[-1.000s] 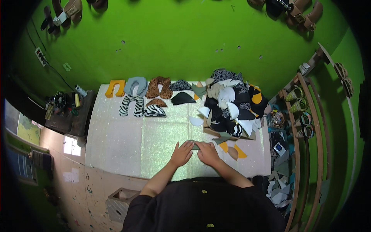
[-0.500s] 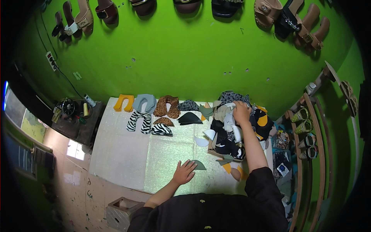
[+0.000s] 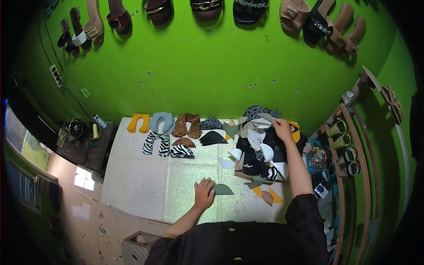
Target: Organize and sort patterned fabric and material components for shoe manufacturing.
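My left hand lies flat on the table with its fingers spread, at the left end of a dark green half-moon piece. On the right, my right hand is over a heap of cut material pieces, its fingers pinched at the edge of a grey piece. Black, white, grey and patterned pieces make up the heap, which partly hides a shallow box. A white half-moon piece rests left of the box. Yellow and brown pieces lie in front of it.
Sorted stacks line the table's back left: yellow, grey-blue, leopard-print, zebra-print and black. Sandals hang on the green wall. A wooden rack stands right; a small machine table stands left.
My right hand has drawn up at the heap's back right and now pinches a grey piece. My left hand has slid slightly left along the green half-moon piece. The whole view has shifted a little.
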Motion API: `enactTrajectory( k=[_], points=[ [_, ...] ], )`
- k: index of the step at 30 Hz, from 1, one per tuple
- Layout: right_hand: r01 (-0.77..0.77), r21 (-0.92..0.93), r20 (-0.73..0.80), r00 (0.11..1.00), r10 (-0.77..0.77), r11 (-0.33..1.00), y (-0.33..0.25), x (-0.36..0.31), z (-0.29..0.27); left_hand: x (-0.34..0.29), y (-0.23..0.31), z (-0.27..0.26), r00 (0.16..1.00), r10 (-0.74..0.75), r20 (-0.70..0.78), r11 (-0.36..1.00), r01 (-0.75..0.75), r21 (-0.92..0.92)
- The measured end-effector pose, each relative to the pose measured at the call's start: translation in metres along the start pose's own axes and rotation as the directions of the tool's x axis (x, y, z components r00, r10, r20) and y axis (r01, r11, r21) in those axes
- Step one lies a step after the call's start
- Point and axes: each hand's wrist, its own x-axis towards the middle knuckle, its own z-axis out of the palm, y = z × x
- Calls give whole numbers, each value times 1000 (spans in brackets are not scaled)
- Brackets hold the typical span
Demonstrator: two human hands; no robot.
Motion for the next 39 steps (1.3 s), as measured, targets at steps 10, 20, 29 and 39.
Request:
enactTrajectory(
  k=[10,20,29,39],
  points=[
    [233,479,-168,971,-172,846,-75,-129,-1,75,74,-43,982,-182,49,626,154,-765],
    [350,199,75,926,-371,915,-114,-269,50,56,68,-62,816,-265,514,190,567,-801],
    [117,154,225,963,-151,981,-61,-262,103,47,19,-48,852,-161,499,696,456,-555],
    [-64,-22,240,968,68,998,-31,-276,150,19,7,-25,904,-390,173,904,412,-117]
  ],
)
